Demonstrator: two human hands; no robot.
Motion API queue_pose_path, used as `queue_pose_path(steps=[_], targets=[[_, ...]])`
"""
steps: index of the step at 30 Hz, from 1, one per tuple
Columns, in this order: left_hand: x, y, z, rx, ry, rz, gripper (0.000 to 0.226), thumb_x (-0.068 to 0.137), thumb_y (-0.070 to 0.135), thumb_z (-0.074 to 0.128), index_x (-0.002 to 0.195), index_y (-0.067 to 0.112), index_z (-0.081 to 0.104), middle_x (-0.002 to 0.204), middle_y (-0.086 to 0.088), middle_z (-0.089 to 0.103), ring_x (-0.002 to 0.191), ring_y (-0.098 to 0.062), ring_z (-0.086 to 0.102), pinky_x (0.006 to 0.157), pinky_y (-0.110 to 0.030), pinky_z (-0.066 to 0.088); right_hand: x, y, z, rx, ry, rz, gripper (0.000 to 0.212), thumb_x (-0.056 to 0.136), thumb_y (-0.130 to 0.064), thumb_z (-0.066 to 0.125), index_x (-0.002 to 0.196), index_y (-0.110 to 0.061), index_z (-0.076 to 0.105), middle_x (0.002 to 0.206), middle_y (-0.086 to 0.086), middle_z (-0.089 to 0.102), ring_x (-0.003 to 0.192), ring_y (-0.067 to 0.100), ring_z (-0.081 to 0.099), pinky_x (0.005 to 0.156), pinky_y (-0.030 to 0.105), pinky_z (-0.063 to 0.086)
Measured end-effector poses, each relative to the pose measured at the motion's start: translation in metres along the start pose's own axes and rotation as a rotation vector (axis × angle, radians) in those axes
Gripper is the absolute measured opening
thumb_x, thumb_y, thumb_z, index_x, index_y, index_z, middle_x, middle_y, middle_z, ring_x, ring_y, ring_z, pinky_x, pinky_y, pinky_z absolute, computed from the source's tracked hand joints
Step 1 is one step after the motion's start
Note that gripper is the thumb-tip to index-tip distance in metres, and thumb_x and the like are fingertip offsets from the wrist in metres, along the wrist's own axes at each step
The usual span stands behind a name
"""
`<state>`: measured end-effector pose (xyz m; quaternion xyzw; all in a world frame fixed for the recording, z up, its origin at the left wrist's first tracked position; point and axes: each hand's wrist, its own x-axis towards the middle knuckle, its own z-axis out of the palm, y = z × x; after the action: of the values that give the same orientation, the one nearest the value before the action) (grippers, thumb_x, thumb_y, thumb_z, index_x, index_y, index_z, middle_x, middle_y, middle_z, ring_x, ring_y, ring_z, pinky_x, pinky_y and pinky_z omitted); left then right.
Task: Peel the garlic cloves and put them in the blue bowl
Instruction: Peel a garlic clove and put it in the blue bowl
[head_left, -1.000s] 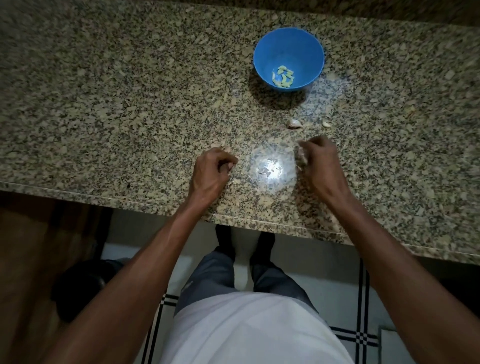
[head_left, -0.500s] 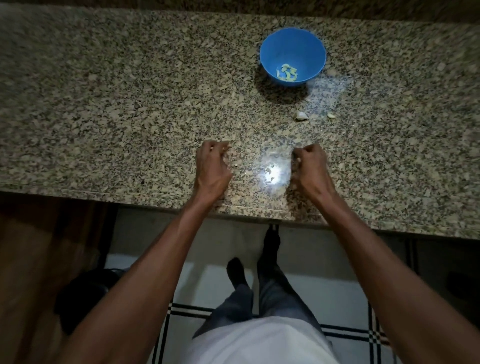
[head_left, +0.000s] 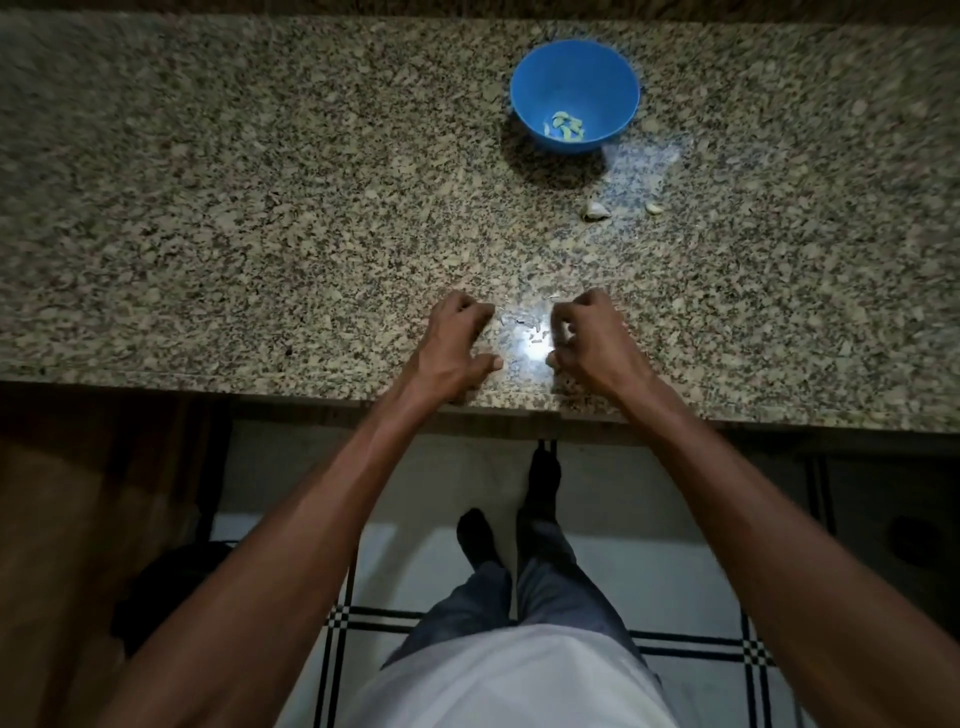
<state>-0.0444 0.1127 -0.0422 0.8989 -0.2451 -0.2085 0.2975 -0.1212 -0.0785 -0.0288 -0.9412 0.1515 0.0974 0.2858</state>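
A home kitchen is indicated. A speckled granite countertop (head_left: 260, 208) is seen spanning the view, with a blue bowl (head_left: 574, 93) of peeled garlic cloves (head_left: 565, 127) set at one o'clock. A white tiled floor (head_left: 415, 519) with black lines is shown at six o'clock.

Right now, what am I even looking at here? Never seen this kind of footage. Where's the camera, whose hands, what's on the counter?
There is no robot: a person peels garlic with bare hands. The one camera sits on the person's head and looks forward and down, so the arms reach in from the bottom and legs and tiled floor show below the counter edge.

The surface is a speckled granite counter. Far from the person stands the blue bowl with a few peeled cloves in it. Nearer lie two loose garlic pieces, one beside the other.

The left hand and right hand hover near the counter's near edge, fingers curled. The right hand seems to pinch something small and pale; what it is, I cannot tell. The left hand seems to hold nothing.
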Motion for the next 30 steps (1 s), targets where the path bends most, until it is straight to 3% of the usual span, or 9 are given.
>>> queue_pose_path(steps=[3,9,13,15,18,21,23,26,30], targets=[[0.004,0.014,0.01,-0.007,0.041,0.008,0.053,0.09,0.011,0.076,0.139,0.005,0.057,0.125,-0.008,0.053,0.109,-0.019,0.055,0.104,-0.035,0.052,-0.003,-0.024,0.02,0.038,0.086,-0.078,0.021,0.104,0.0,0.053,0.122,0.005,0.061,0.139,0.021,0.047,0.084,0.014,0.051,0.069,0.013,0.053],[0.013,0.003,0.0,-0.06,0.147,-0.041,0.063,0.084,0.018,0.083,0.14,0.007,0.056,0.131,-0.011,0.049,0.118,-0.023,0.054,0.108,-0.038,0.052,0.006,-0.013,-0.004,0.122,0.235,0.025,0.033,0.098,-0.002,0.064,0.131,-0.004,0.067,0.132,0.018,0.058,0.109,0.027,0.062,0.096,0.035,0.059],[0.014,-0.005,-0.006,-0.028,0.042,-0.06,0.07,0.08,0.029,0.086,0.139,0.008,0.055,0.135,-0.009,0.043,0.125,-0.027,0.05,0.109,-0.042,0.049,-0.003,0.023,-0.01,-0.045,0.175,0.209,0.017,0.095,0.002,0.063,0.1,-0.013,0.07,0.133,0.023,0.058,0.113,0.035,0.059,0.095,0.042,0.058],[0.013,-0.001,-0.004,-0.027,0.006,-0.02,0.066,0.083,0.024,0.083,0.139,0.007,0.054,0.131,-0.008,0.044,0.122,-0.026,0.051,0.108,-0.042,0.05,-0.013,0.015,0.004,-0.053,0.15,0.209,0.019,0.094,0.01,0.054,0.091,-0.006,0.063,0.13,0.023,0.055,0.108,0.029,0.054,0.088,0.023,0.051],[0.015,0.008,0.0,-0.027,-0.003,0.03,0.058,0.088,0.014,0.078,0.14,0.004,0.055,0.124,-0.003,0.044,0.109,-0.019,0.053,0.098,-0.023,0.052,-0.011,-0.023,0.026,-0.008,0.198,0.103,0.019,0.1,0.007,0.047,0.089,-0.003,0.058,0.118,0.012,0.054,0.081,0.008,0.043,0.058,0.012,0.041],[0.019,0.011,-0.004,-0.044,0.021,0.016,0.054,0.088,0.007,0.076,0.138,0.003,0.056,0.124,-0.005,0.048,0.102,-0.017,0.056,0.081,-0.002,0.046,0.0,-0.037,0.03,0.053,0.198,0.015,0.023,0.103,0.0,0.045,0.085,-0.005,0.059,0.103,0.012,0.057,0.079,0.009,0.042,0.059,0.013,0.039],[0.02,0.007,-0.007,-0.03,0.038,0.003,0.058,0.087,0.009,0.079,0.139,0.003,0.056,0.122,-0.002,0.046,0.101,-0.015,0.054,0.076,0.004,0.041,0.005,-0.03,0.017,0.069,0.189,0.005,0.02,0.105,-0.002,0.046,0.102,-0.002,0.066,0.112,0.015,0.057,0.089,0.014,0.048,0.066,0.009,0.041],[0.022,0.006,-0.009,-0.019,0.026,0.029,0.052,0.087,0.011,0.079,0.134,0.003,0.06,0.123,-0.004,0.05,0.104,-0.015,0.053,0.085,-0.005,0.049,0.012,-0.018,0.0,0.019,0.104,-0.003,0.02,0.102,-0.006,0.06,0.121,-0.004,0.067,0.129,0.013,0.048,0.103,0.018,0.047,0.066,0.01,0.043],[0.027,0.021,-0.003,0.068,0.026,0.071,0.029,0.09,0.009,0.076,0.119,0.007,0.072,0.111,-0.009,0.06,0.097,-0.021,0.06,0.09,-0.031,0.056,0.02,-0.024,0.014,-0.067,0.021,-0.153,0.027,0.101,-0.013,0.063,0.128,-0.012,0.067,0.122,0.011,0.048,0.109,0.026,0.049,0.079,0.019,0.047]])
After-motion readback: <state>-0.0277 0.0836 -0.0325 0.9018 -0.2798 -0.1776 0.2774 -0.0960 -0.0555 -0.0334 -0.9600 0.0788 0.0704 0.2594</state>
